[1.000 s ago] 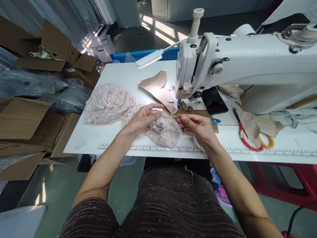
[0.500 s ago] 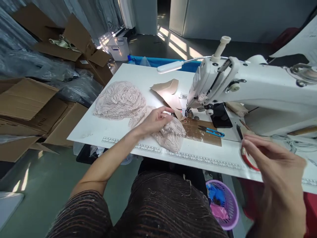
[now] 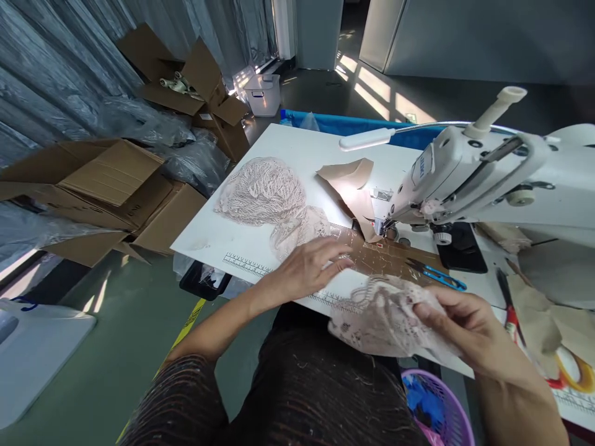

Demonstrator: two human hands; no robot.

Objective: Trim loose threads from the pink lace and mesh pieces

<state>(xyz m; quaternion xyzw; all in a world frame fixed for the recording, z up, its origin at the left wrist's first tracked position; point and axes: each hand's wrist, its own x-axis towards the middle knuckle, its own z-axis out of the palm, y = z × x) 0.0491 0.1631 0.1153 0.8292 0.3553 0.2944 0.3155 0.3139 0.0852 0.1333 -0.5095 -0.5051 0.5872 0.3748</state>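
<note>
Pale pink lace fabric (image 3: 385,313) is pinched between the thumb and fingers of my right hand (image 3: 474,328). It hangs over the table's front edge. My left hand (image 3: 311,266) is held to the left of that piece, fingers stretched out and holding nothing. Just behind my left hand lies a smaller bunch of lace (image 3: 302,228), and a rounded lace heap (image 3: 263,189) sits farther left. The white sewing machine (image 3: 446,173) stands at the right, with a curled tan piece (image 3: 351,186) by its needle area. Blue thread snips (image 3: 437,274) lie on a brown taped patch (image 3: 390,257).
Large scissors (image 3: 511,313) and a yellow tape roll (image 3: 579,375) lie at the right, beside brown paper (image 3: 539,316). A black phone (image 3: 462,248) rests under the machine arm. Open cardboard boxes (image 3: 106,192) stand left of the table; a purple basket (image 3: 458,402) is below.
My right hand has let go of the scissors and moved left to grip the lace, now nearer the front edge. My left hand has come off the lace. The view has turned left.
</note>
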